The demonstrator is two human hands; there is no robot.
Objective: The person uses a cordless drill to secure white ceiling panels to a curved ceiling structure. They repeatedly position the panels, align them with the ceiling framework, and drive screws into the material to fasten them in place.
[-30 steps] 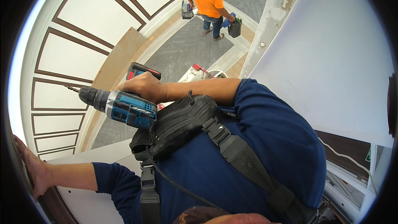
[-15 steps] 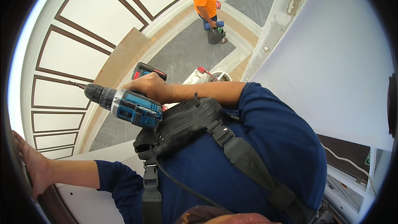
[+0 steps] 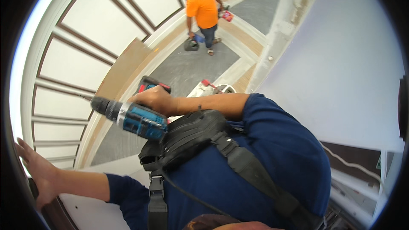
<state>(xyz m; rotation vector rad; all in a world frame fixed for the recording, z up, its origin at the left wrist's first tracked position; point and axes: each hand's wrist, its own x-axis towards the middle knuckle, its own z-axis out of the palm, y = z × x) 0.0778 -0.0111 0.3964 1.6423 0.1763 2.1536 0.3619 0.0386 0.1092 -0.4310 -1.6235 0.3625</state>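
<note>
In my right hand [image 3: 152,99] is a cordless drill [image 3: 142,120] with a blue and grey body and a black chuck; my fingers wrap round its handle. Its thin bit points left, and the black and red battery end shows beyond my hand. My left hand [image 3: 42,174] is at the left rim of the view, fingers stretched and spread. It rests at a dark brown edge [image 3: 57,206] beside a white panel [image 3: 96,213]; the exact contact is cut off by the rim. A black strapped pouch [image 3: 191,134] sits across my chest, near the drill.
A person in an orange shirt [image 3: 202,10] stands on the grey floor [image 3: 179,59], carrying a dark bag [image 3: 191,44]. White wall panels with brown trim [image 3: 81,51] curve along the left. A brown board [image 3: 123,66] is by them. A white bucket [image 3: 226,88] stands beyond my right forearm.
The person in orange has turned and shifted left. My view has tilted slightly; the drill sits a little lower and further right. Both hands keep their hold and pose.
</note>
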